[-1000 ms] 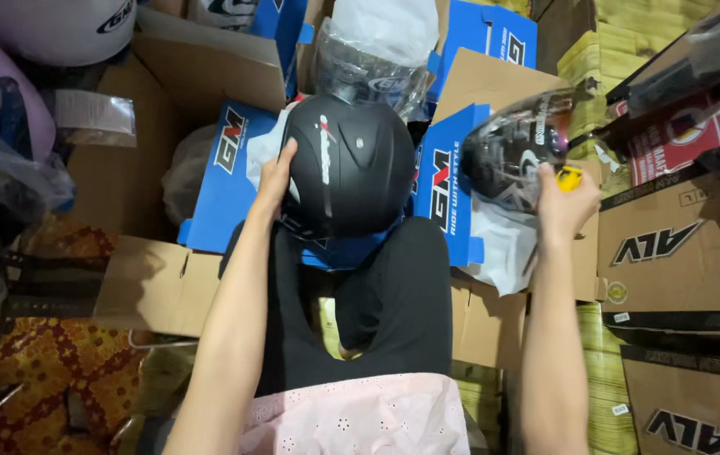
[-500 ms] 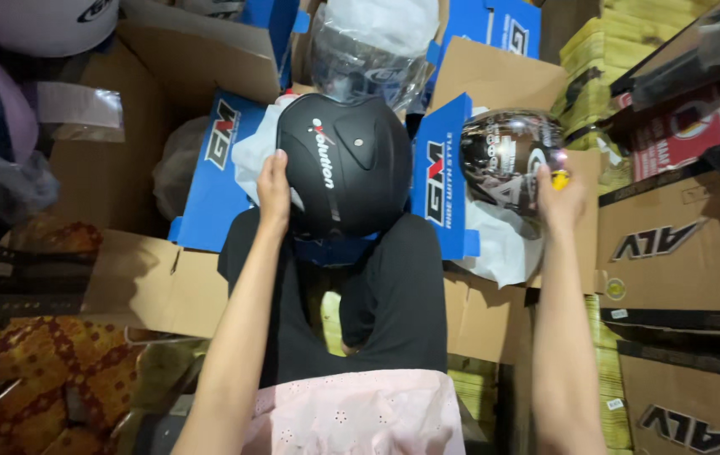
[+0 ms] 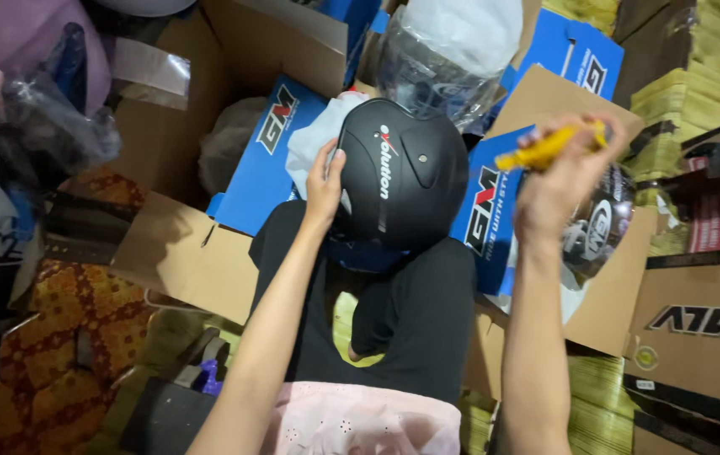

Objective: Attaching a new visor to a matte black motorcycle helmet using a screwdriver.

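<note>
- I see big brown cardboard boxes (image 3: pixel 200 261) all around, and blue box flaps (image 3: pixel 263 160) lie open under the work.
- A black helmet (image 3: pixel 402 173) rests on my lap, on black trousers, in the middle of the view. It is matte and round.
- Just behind the helmet sits a clear visor in a plastic bag (image 3: pixel 444 59).
- To the right of it, another shiny helmet in plastic (image 3: pixel 600 227) lies in a box.
- My left hand (image 3: pixel 324 181) is open, with fingers flat against the left side of the black helmet.
- My right hand (image 3: pixel 566 181) is up in the air, closed tight around a small yellow tool (image 3: pixel 545 147).
</note>
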